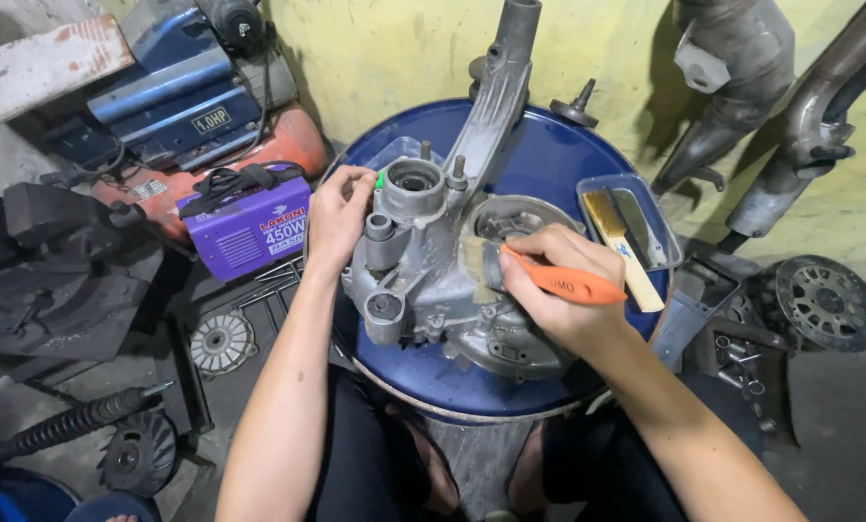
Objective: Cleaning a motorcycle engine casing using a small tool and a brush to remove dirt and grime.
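Observation:
A grey metal engine casing (433,261) with a long arm rising toward the wall lies on the blue lid of a drum (549,155). My left hand (339,215) grips the casing's left side near a round bore, next to a small green piece. My right hand (554,290) holds a paintbrush with an orange handle (560,283), its pale bristles pressed against the casing's middle.
A clear tray (670,253) with a wire brush sits on the drum's right edge. A purple welding box (249,227), a compressor (191,106), a spring shock (65,425) and gears lie at left. Exhaust pipes (800,126) and a brake disc (827,302) are at right.

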